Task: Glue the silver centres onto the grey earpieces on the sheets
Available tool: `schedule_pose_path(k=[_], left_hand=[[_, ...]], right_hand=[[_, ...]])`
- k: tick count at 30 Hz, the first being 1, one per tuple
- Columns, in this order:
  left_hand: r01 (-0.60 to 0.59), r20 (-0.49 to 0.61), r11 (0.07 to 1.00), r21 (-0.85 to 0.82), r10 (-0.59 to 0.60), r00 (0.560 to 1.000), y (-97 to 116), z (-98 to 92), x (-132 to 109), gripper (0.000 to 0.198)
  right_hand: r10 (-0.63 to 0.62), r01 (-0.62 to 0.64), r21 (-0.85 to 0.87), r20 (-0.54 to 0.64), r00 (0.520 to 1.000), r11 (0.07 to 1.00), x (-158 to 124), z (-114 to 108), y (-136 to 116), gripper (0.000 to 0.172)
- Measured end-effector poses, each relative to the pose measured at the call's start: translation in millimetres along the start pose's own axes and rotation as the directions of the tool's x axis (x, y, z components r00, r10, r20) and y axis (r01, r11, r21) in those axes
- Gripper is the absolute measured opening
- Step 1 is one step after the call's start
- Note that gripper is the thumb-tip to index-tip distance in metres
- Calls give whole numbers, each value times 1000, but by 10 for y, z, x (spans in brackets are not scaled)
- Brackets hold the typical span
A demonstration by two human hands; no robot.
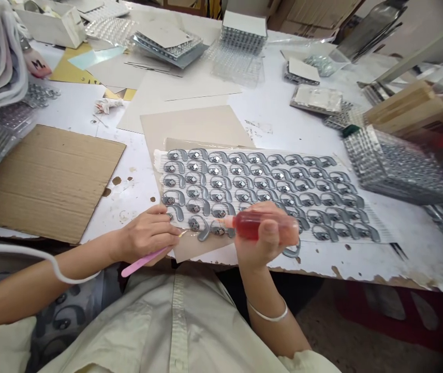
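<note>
right hand (268, 233) is closed around a small bottle (250, 226) of red liquid, held on its side with the nozzle pointing left at the near rows. left hand (147, 235) pinches a thin pink stick (144, 260), its tip at the same near-left corner. the white counter (283, 119) carries everything: a brown cardboard sheet (46, 181) lies flat at the left, and in front of the person a beige board (190, 124) lies under tight rows of grey hook-shaped pieces (260, 191), each with a shiny centre. the step in hand looks like dabbing liquid onto pieces in the nearest row while the stick steadies or nudges one. a move to a neighbouring piece would call for a light squeeze and a steady nozzle, since the pieces lie just beside each other. of the containers, the clear trays (396, 166) stacked at the right hold small shiny parts in pockets. a white box (50, 23) at the far left has contents i cannot make out.
</note>
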State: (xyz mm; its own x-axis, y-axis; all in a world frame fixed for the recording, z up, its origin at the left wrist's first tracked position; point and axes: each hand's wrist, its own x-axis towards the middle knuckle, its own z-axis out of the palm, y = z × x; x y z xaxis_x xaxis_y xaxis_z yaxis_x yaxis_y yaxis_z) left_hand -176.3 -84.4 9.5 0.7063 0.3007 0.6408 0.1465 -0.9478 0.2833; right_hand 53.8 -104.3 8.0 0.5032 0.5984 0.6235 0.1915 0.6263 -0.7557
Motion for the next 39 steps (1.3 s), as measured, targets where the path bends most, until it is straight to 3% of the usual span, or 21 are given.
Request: schedule_pose_path(k=[2,4,6,9,14,19,21,23,26,30,33,39], left_hand=[[56,-46,997,-50,-58,997,20,-20,52,12],[106,-69,983,-153,-117,991,44,-58,147,9],[130,-55,956,-261,-150,987,62,-108,262,8],[160,36,948,-274,-156,987,64,-153,400,13],[169,236,981,94,-187,954,33,-32,398,19],[114,472,937,330,-268,840,41,105,328,26],[153,520,912,379,-347,780,52,119,347,23],[181,532,893,412,-397,748,71,120,378,20],[131,512,881,455,-379,771,125,120,397,17],[15,411,853,522,-267,872,230,150,331,16],[41,320,844,534,-247,915,283,178,269,14],[285,285,809,515,-474,833,311,176,340,17]], right_hand=[[179,-173,87,-67,982,981,36,-52,-10,30],[363,-342,159,-127,923,926,70,-127,-26,32],[470,-436,196,-188,863,878,92,-209,-41,33],[496,-446,231,-251,831,865,90,-323,-50,36],[479,-412,267,-277,833,871,30,-473,-48,33],[494,-425,269,-292,819,864,-48,-594,-63,32],[507,-435,280,-278,816,855,-76,-634,-72,33],[518,-440,304,-258,816,845,-98,-667,-80,35],[525,-435,344,-236,818,832,-117,-699,-89,34],[517,-425,350,-232,824,834,-126,-714,-86,31],[520,-428,348,-237,821,834,-133,-720,-75,30],[532,-438,362,-221,817,823,-140,-729,-56,28]])
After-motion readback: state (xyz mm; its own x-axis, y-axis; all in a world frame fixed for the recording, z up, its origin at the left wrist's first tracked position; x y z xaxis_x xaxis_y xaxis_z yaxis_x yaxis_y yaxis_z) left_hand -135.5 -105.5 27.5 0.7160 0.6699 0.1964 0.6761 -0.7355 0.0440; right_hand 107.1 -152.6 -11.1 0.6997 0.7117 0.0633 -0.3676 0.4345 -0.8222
